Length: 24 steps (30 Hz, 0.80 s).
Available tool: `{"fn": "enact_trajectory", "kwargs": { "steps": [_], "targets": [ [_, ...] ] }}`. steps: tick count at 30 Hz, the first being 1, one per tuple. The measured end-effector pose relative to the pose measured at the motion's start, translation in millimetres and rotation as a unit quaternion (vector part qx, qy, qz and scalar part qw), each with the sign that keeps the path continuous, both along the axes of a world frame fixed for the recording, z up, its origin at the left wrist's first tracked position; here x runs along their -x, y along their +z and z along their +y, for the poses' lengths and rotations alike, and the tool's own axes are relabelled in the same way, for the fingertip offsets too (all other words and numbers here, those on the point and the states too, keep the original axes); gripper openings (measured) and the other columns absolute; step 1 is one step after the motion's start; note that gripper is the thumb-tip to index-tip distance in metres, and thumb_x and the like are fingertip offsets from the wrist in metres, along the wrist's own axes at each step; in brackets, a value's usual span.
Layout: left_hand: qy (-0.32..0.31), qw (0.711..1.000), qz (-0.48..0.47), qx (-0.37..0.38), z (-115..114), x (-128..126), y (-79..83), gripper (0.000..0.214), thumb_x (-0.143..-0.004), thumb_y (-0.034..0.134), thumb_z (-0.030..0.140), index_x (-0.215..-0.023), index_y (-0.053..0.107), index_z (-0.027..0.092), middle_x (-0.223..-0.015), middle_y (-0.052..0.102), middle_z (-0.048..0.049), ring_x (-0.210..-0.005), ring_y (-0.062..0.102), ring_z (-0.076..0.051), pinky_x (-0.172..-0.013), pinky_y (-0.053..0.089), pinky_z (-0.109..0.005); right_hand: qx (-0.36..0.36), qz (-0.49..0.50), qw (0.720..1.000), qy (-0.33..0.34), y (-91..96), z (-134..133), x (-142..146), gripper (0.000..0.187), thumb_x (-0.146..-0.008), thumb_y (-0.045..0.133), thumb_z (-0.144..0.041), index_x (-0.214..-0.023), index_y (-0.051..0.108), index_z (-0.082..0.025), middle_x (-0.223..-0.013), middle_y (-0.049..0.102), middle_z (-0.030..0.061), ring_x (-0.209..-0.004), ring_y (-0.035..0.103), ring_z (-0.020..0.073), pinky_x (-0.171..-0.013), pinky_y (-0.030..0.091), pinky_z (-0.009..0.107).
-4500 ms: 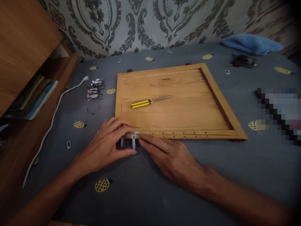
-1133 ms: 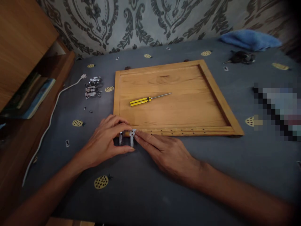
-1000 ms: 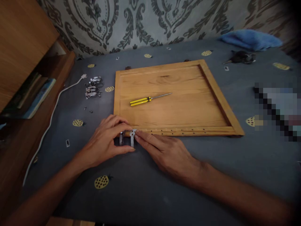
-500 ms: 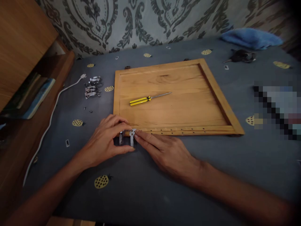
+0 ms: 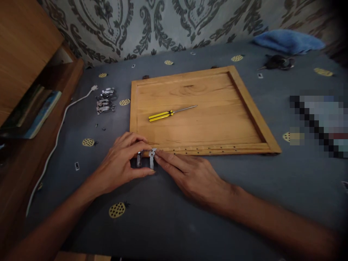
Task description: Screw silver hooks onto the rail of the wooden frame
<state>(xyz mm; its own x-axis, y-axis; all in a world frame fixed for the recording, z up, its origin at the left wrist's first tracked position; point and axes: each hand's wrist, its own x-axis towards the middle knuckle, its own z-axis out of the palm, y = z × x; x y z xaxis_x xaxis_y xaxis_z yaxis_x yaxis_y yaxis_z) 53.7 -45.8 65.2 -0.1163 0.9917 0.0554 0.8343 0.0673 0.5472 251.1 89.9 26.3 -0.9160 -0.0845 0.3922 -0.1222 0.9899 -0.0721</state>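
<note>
A framed wooden panel [image 5: 176, 92] lies on the cloth, a row of small holes along its near rail. At the left end of that rail, a curved metal spring clip [image 5: 152, 158] sits against the edge. My left hand [image 5: 121, 161] pinches it between index finger above and thumb below. My right hand [image 5: 194, 174] is closed, its fingertips pressed to the clip's right side. Just left of it, partly covered by my left hand, a second metal clip [image 5: 139, 159] is on the rail. A yellow-and-black screwdriver [image 5: 160, 116] rests on the panel, pointing right.
Several more metal clips [image 5: 106, 101] lie left of the panel, with two small screws [image 5: 103, 129] nearer me. A white cable [image 5: 65, 112] runs along the wooden shelf unit [image 5: 65, 79]. A blue cloth [image 5: 289, 41] and a dark object [image 5: 277, 62] lie at the back right.
Both hands stay in place at the clip on the rail. The whole view has shifted very slightly; nothing was picked up or let go.
</note>
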Motion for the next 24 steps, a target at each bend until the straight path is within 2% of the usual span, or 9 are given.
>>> {"fn": "enact_trajectory", "kwargs": {
  "steps": [9,24],
  "targets": [
    [-0.009,1.000,0.005,-0.007,0.4,-0.3,0.5,0.036,-0.081,0.081,0.032,-0.112,0.063,0.025,-0.116,0.061,-0.0042,-0.108,0.056,-0.026,-0.090,0.046,-0.043,-0.001,0.017,1.000,-0.004,0.1,0.7,1.4,0.039,-0.092,0.047,-0.002,-0.128,0.064,-0.006,-0.129,0.069,0.0126,-0.088,0.072,0.0202,-0.070,0.063,0.033],
    [-0.025,0.999,0.012,-0.024,0.5,-0.9,2.7,0.032,-0.080,0.079,0.025,-0.107,0.061,0.021,-0.115,0.065,-0.0056,-0.112,0.057,-0.027,-0.094,0.047,-0.045,-0.004,0.016,1.000,-0.003,-1.7,-0.7,2.0,0.043,-0.090,0.046,-0.001,-0.129,0.064,-0.007,-0.131,0.068,0.0120,-0.085,0.072,0.0186,-0.070,0.063,0.032]
  ]
}}
